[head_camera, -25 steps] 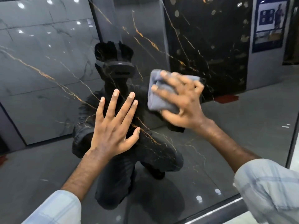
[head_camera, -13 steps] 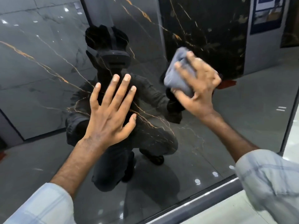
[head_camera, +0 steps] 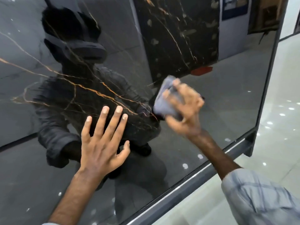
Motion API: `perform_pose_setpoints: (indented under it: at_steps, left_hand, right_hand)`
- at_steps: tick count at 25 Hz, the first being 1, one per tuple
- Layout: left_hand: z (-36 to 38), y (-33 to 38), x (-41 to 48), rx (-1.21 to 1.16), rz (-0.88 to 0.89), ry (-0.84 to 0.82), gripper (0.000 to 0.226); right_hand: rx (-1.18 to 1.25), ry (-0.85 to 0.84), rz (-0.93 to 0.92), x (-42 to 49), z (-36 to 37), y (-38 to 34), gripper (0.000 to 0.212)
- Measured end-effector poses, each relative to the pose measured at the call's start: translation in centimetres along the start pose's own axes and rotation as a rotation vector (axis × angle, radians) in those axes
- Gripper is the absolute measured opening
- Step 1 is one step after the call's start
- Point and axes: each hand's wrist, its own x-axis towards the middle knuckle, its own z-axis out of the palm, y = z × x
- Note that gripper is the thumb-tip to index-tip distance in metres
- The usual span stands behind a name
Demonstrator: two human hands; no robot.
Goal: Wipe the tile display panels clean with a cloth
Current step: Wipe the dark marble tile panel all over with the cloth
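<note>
A large, glossy dark tile panel [head_camera: 227, 111] fills most of the head view, its surface crossed by thin orange veins [head_camera: 103, 93] that run from the left edge towards the middle. The left hand [head_camera: 100, 146] lies flat against the panel in its lower middle, fingers straight and slightly spread, thumb out to the side, holding nothing. The right hand [head_camera: 186, 111] is to its right, nearer the panel's right edge and a little higher, and is somewhat blurred; its fingers are curled round a bunched grey cloth [head_camera: 164, 104], which it presses against the panel face. The cloth juts out past the fingertips towards the upper left and sits just right of where the orange veins end. The two hands are apart, with bare panel between them. A grey metal frame [head_camera: 178, 192] borders the panel along its bottom edge and turns up the right edge, meeting at the lower right corner. Beyond the frame lies a pale tiled floor [head_camera: 279, 151] dotted with light spots. A light checked sleeve [head_camera: 259, 197] covers the right forearm near the lower right. The panel mirrors a crouching figure [head_camera: 90, 101] in dark clothes wearing a headset, behind the left hand
</note>
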Motion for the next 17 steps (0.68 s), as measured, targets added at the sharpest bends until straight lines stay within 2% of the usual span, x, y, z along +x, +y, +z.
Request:
perform_pose_setpoints:
  at_steps: [2,3,4,5,7,9,11,13,14,15,17]
  left_hand:
    - [0.5,0.6,0.0,0.007,-0.039,0.015,0.078]
    - [0.7,1.0,-0.1,0.007,-0.062,0.019,0.078]
    - [0.8,1.3,-0.2,0.009,-0.084,0.024,0.078]
    - [0.9,1.7,-0.3,0.014,-0.104,0.024,0.079]
    - [1.0,2.6,-0.4,0.006,-0.141,-0.003,0.08]
    - [1.1,4.0,-0.7,-0.049,-0.146,-0.072,0.08]
    - [1.3,5.7,-1.9,-0.085,-0.077,-0.163,0.084]
    - [1.9,6.9,-3.8,-0.06,0.002,-0.22,0.088]
    - [2.3,7.2,-4.8,-0.051,0.019,-0.23,0.089]
    - [2.7,7.6,-5.5,-0.044,0.022,-0.227,0.09]
    - [3.2,7.9,-6.3,-0.025,0.005,-0.204,0.091]
  right_hand:
    - [0.134,0.2,0.625,1.3,-0.3,0.3,0.077]
    - [0.155,0.221,0.762,1.1,0.1,-0.7,0.078]
    - [0.132,0.203,0.773,0.0,0.7,-2.2,0.078]
    - [0.111,0.16,0.692,-2.0,1.6,-3.9,0.078]
    - [0.043,0.019,0.408,-6.7,3.0,-7.7,0.077]
    - [0.021,-0.041,0.228,-10.5,3.8,-9.8,0.076]
    - [0.07,0.006,0.198,-11.2,3.8,-9.0,0.071]
    - [0.075,0.075,0.291,-11.5,3.7,-7.0,0.069]
    - [0.08,0.122,0.442,-12.6,3.9,-5.8,0.07]
    - [0.106,0.178,0.675,-14.1,4.0,-4.9,0.071]
    - [0.298,0.318,1.307,-18.1,4.2,-4.1,0.075]
